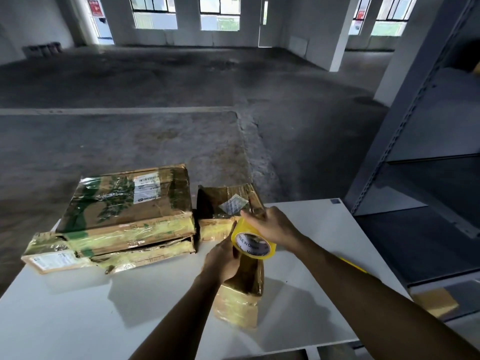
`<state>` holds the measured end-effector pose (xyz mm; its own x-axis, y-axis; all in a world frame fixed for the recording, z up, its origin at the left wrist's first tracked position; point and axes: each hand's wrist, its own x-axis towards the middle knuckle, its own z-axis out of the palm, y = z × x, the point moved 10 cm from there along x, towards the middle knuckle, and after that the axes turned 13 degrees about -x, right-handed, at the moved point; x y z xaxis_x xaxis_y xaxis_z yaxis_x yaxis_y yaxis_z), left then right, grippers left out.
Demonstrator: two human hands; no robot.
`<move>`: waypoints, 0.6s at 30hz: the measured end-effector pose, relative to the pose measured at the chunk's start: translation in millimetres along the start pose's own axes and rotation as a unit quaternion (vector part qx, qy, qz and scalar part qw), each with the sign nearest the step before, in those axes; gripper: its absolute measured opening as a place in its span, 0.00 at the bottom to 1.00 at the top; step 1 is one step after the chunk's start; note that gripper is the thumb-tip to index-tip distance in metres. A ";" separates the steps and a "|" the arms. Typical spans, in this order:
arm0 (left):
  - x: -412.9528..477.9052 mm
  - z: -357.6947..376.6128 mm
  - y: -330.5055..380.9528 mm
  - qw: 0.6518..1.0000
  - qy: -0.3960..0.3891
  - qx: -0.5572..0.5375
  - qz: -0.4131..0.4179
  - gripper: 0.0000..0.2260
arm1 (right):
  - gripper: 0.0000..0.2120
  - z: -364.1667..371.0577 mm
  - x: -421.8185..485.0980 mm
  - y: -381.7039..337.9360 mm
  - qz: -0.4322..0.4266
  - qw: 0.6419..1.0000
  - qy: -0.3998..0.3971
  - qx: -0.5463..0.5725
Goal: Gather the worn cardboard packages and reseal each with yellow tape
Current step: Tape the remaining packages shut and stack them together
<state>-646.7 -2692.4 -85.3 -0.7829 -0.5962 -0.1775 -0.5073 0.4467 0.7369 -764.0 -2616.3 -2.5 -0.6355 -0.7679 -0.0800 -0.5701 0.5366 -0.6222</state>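
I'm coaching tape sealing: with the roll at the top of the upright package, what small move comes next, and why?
Probably draw the tape roll across the top of the small package: the right hand holds it there, and the left hand grips the package upright.

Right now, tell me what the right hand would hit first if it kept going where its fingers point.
The right hand, gripping the yellow tape roll, points forward and left. First in that line looks to be the small worn cardboard box right behind the roll; depth is unclear.
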 end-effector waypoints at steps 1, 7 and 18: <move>0.1 -1.3 -2.4 1.000 0.012 -0.006 -0.012 0.18 | 0.23 -2.0 0.1 -3.0 -0.006 1.000 0.006 -0.013; 0.4 -0.3 -5.7 0.997 0.057 0.016 -0.053 0.15 | 0.21 -12.5 -1.8 -8.8 -0.038 0.995 0.003 -0.094; -3.5 15.8 13.6 0.991 -0.001 0.102 0.089 0.30 | 0.29 -16.4 -10.9 14.6 -0.019 0.993 -0.005 -0.116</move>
<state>-656.6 -2673.7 -85.0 -0.8672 -0.4945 -0.0591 -0.4236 0.6699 0.6098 -774.0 -2594.3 2.1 -0.6061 -0.7924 -0.0688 -0.6996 0.5722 -0.4280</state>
